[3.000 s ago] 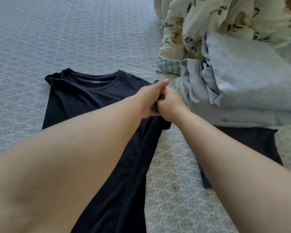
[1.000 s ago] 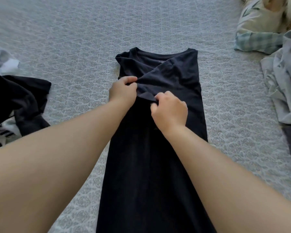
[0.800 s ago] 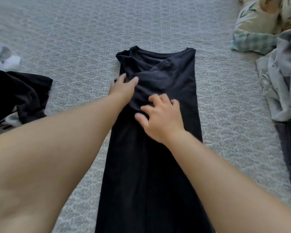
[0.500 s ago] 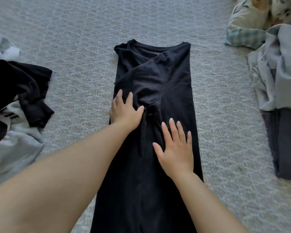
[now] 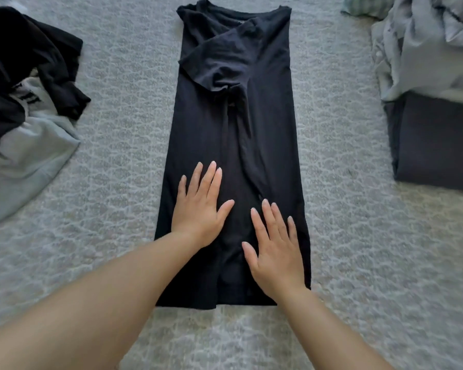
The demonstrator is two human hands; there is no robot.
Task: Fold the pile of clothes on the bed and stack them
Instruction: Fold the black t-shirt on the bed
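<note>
A black T-shirt (image 5: 265, 124) lies flat on the bed as a long narrow strip, collar at the far end, both sides folded in and the sleeves bunched across its chest. My left hand (image 5: 201, 206) rests palm down on its lower left part, fingers spread. Flat on the lower right part, a little nearer the hem, lies my right hand (image 5: 274, 252). Neither hand grips the cloth. A pile of unfolded clothes (image 5: 24, 97), black and light grey, lies at the left. At the right a folded dark garment (image 5: 433, 145) sits under pale grey folded cloth (image 5: 428, 49).
The grey patterned bedspread (image 5: 358, 236) covers the whole bed. A corner of a checked and floral duvet (image 5: 364, 6) shows at the top right edge.
Both hands let go of the sleeve near the chest and slid down the shirt toward the hem, palms flat. The view has tilted down and closer.
</note>
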